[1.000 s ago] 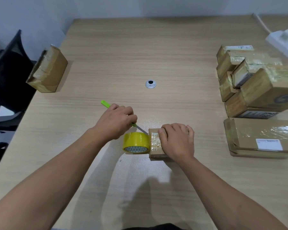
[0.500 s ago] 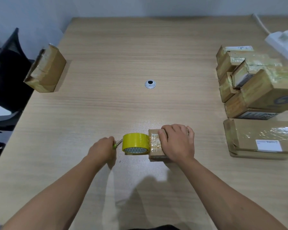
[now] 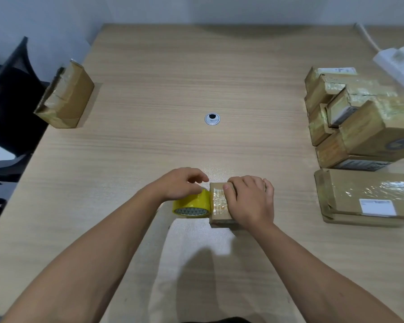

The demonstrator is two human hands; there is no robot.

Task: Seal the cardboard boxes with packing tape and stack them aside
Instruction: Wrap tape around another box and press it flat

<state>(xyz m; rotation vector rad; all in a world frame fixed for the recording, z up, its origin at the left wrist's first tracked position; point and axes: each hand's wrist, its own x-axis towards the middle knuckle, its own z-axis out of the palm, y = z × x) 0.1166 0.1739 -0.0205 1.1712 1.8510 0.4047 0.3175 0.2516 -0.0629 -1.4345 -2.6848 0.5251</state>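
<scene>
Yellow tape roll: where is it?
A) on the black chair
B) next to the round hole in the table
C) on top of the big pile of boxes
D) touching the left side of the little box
D: the yellow tape roll sits right against the little box, on its left side.

Left hand has its fingers curled downward, right hand lies palm-down just beside it.

The light is soft and even, falling from above; the arms and body throw a broad dull shadow on the table near the bottom edge; clear tape on the flat box glares; the stacked boxes at the right edge look stretched and slightly blurred.
</scene>
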